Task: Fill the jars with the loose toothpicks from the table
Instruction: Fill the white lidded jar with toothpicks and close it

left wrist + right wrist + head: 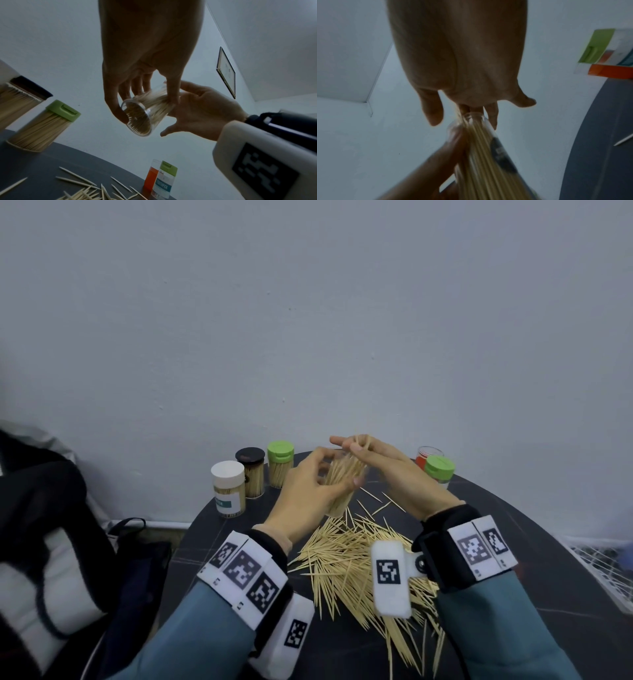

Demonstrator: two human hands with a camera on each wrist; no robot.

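Observation:
A clear jar (339,498) packed with toothpicks hangs tilted above the dark round table (513,542). My left hand (334,469) grips it round the side, thumb on one wall and fingers on the other; the left wrist view shows the jar's base (137,121). At the jar's mouth my right hand (359,448) pinches a bunch of toothpicks, whose tips stick up past the fingers (491,117). Below the hands, loose toothpicks (356,559) lie in a wide pile across the table's middle and front.
Three full, capped jars stand at the table's back left: white lid (227,487), black lid (250,470), green lid (281,462). At the back right are a green-lidded jar (439,470) and a red jar (428,455). A dark bag (51,525) lies left of the table.

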